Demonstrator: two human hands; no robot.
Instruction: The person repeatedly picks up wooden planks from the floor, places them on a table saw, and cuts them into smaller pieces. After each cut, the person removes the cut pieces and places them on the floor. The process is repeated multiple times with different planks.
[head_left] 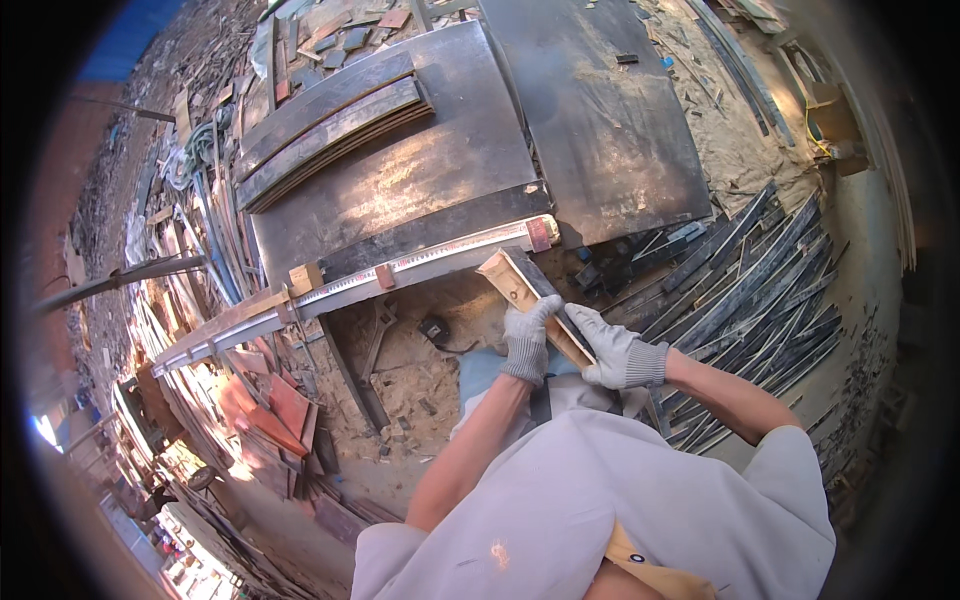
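Note:
In front of my body I hold a short wooden board [511, 278] with a pale wood side and a dark, film-like face. It slants from upper left down toward my lap. My left hand [528, 338], in a grey knit glove, is closed round its left side, with the thumb across the top. On its right edge, lower down, my right hand [622, 350] is closed, gloved the same way. Just beyond the board's upper end lies a long metal-edged rail [440, 258] with a measuring scale along it. A small wooden block [306, 278] sits on the rail.
Large dark panels [440, 150] form the bench surface past the rail, with a stack of dark strips [335, 130] on one. Many dark strips [740, 290] lie heaped on the right. Reddish board scraps [290, 405] are at left. A small black object [434, 330] lies on the sawdust-covered ground.

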